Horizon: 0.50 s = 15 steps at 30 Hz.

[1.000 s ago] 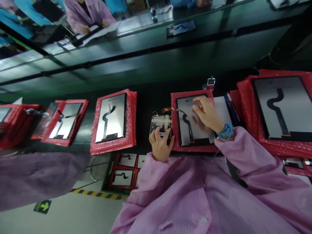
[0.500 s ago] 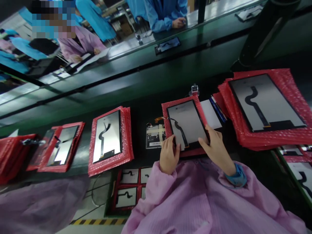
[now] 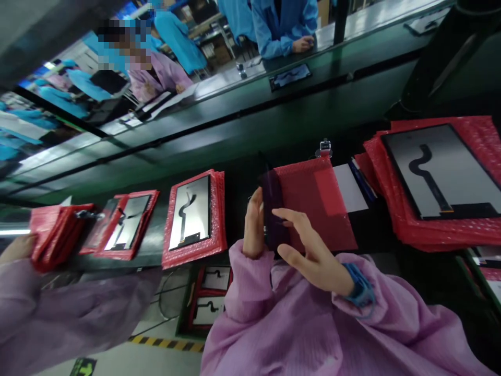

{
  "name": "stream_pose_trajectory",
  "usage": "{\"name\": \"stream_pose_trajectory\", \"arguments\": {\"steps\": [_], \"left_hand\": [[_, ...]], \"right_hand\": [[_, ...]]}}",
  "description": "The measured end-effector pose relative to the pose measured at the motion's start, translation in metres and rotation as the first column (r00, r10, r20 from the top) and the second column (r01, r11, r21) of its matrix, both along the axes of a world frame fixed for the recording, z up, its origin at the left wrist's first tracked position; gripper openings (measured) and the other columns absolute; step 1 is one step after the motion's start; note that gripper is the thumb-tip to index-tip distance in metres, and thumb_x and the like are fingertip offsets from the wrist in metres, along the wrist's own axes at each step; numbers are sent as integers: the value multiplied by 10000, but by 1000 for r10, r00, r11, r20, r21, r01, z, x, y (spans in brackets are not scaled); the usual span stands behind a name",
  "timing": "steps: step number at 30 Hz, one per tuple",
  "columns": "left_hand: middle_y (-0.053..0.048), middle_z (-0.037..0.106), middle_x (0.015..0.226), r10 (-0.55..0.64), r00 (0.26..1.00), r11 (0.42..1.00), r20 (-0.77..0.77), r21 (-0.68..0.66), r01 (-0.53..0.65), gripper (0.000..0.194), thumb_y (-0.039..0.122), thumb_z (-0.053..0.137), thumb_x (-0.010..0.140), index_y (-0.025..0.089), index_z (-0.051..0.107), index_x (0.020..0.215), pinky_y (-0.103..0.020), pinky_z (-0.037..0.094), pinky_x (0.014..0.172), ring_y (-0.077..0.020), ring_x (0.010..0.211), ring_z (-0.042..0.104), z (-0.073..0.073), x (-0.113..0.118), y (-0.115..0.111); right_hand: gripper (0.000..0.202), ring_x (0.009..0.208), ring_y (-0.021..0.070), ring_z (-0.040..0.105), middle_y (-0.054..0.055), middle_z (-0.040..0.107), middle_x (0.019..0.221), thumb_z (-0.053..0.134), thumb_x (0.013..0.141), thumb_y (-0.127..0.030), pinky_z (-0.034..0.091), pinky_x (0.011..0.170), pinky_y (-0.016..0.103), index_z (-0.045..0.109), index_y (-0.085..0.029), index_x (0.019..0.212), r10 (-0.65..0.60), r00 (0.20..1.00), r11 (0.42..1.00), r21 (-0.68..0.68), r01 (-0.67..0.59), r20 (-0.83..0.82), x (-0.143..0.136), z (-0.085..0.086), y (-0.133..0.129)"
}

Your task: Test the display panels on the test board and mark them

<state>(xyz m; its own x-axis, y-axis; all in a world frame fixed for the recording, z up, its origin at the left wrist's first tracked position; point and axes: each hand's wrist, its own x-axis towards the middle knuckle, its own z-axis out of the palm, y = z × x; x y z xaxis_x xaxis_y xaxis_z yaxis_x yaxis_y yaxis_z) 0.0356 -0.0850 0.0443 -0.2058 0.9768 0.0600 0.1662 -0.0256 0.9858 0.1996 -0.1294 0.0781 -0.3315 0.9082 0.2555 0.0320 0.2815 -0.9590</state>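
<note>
Screen (image 3: 273, 194) near-upright in left hand (image 3: 253, 225)

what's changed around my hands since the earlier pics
The black-edged rectangular screen panel has tipped up leftward off the red bubble wrap, against the left hand. The right hand has released its right edge, fingers apart. The nearest red, screen-topped stacks either side stayed put.

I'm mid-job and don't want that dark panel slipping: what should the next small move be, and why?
Probably close the right hand on the edge of the dark panel to steady it. The panel is tilted steeply up at the left side of the red wrap, with the left hand beside it, while the right hand's fingers are spread and grip nothing.
</note>
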Motion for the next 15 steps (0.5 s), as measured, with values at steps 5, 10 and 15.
{"name": "stream_pose_trajectory", "arguments": {"steps": [5, 10, 15], "left_hand": [[-93, 670, 1333, 36, 918, 993, 394, -114, 10, 568, 686, 484, 889, 259, 616, 1240, -406, 607, 884, -288, 1186, 666, 16, -2, 4], [-66, 727, 1194, 143, 871, 983, 470, -167, -72, 395, 519, 585, 852, 251, 655, 1135, -390, 591, 921, -274, 1186, 657, 20, -4, 3], [-71, 744, 1077, 154, 874, 983, 460, -159, -90, 334, 479, 639, 790, 235, 635, 1019, -386, 579, 939, -286, 1217, 632, 18, -7, 4]], "right_hand": [[505, 1352, 292, 424, 139, 521, 1444, 418, 1000, -471, 354, 1179, 579, 434, -205, 1429, -163, 977, 972, -147, 183, 140, -29, -45, 10], [557, 1368, 298, 406, 149, 520, 1446, 499, 965, -466, 386, 1164, 557, 416, -192, 1443, -19, 991, 998, 68, 9, 136, -39, -50, 0], [361, 1307, 262, 489, 89, 588, 1385, 495, 987, -335, 429, 1118, 510, 509, -270, 1342, -9, 993, 971, 237, -19, 114, -20, -35, -7]]}}
